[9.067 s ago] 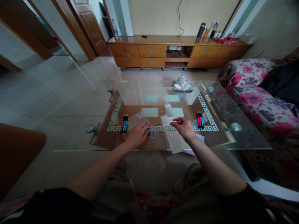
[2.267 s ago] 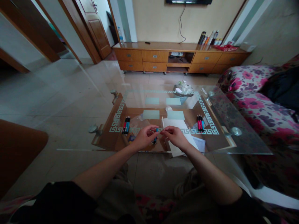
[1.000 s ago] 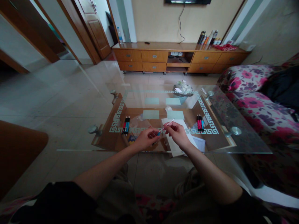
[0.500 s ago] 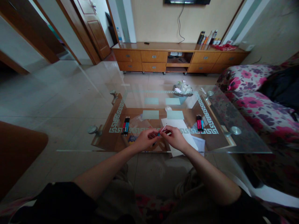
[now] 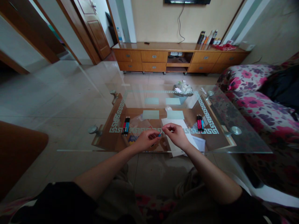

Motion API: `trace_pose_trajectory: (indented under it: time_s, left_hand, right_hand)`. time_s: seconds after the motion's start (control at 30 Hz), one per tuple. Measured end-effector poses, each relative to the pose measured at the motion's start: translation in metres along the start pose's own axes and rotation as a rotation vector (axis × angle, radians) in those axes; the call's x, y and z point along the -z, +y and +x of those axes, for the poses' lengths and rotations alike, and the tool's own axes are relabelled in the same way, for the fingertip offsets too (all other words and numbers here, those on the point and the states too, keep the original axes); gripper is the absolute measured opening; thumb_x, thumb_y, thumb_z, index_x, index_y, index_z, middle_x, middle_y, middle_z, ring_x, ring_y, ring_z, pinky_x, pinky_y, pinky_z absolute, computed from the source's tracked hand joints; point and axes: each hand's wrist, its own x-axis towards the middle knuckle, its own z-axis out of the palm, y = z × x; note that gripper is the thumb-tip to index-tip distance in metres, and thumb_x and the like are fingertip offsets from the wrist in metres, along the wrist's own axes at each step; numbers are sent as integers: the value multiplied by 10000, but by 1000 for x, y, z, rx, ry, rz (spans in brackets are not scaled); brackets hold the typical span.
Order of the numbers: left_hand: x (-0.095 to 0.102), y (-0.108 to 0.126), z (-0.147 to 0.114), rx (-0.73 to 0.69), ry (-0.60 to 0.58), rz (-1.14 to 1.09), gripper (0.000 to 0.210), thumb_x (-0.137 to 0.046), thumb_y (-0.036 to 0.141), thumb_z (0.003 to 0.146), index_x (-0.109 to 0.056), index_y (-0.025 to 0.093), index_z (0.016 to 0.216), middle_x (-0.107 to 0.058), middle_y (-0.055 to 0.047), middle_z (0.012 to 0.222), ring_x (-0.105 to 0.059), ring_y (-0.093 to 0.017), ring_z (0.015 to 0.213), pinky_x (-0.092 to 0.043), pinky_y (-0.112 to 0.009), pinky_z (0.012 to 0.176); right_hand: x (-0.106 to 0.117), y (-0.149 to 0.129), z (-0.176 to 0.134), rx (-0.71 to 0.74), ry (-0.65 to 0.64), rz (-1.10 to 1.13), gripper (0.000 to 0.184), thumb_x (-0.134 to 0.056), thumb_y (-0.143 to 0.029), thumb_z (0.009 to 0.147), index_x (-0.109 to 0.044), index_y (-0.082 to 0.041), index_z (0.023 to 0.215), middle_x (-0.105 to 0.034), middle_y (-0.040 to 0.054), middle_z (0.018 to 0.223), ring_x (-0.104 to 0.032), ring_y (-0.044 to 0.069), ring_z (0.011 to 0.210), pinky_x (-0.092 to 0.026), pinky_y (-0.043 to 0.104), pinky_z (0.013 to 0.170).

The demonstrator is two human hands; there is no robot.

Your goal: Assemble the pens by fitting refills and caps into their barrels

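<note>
Blue pen (image 5: 159, 135) — within left fingers (image 5: 153, 132).

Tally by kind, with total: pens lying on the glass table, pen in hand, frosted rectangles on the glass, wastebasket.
Pens in the left row: 3
Pens in the right row: 3
Blue pen in the left hand: 1
Frosted rectangles: 4
Wastebasket: 1
Total: 12
</note>
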Motion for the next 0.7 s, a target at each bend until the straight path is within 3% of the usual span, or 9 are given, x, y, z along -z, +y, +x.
trace_pose_trajectory:
  time_s: [0.2, 0.37, 0.7]
  left_hand:
    - [0, -5, 1, -30, -16, 4, 293, -628, 386, 879, -711, 185, 1076, -725, -67, 999, -667, -172, 801, -524, -271, 705]
    - [-1, 0, 1, -37, -44, -31, 302, -578, 369, 912, -697, 167, 1102, -712, -82, 997, -663, -169, 803, -519, -264, 701]
    - [-1, -1, -1, -22, -43, -31, 312, -640, 370, 876, -701, 158, 1096, -723, -76, 969, -655, -166, 804, -508, -265, 722]
  right_hand:
    - [2, 1, 1, -1, -36, -49, 220, -642, -382, 855, -723, -185, 908, -738, 52, 878, -661, 170, 780, -497, 276, 707]
    - [2, 1, -1, 15, -121, -95, 203, -618, -352, 879, -733, -190, 925, -745, 49, 892, -670, 167, 786, -497, 262, 682]
    - [2, 2, -1, 27, -104, -176, 236, -660, -394, 848, -728, -168, 845, -736, 56, 810, -667, 176, 744, -489, 263, 656]
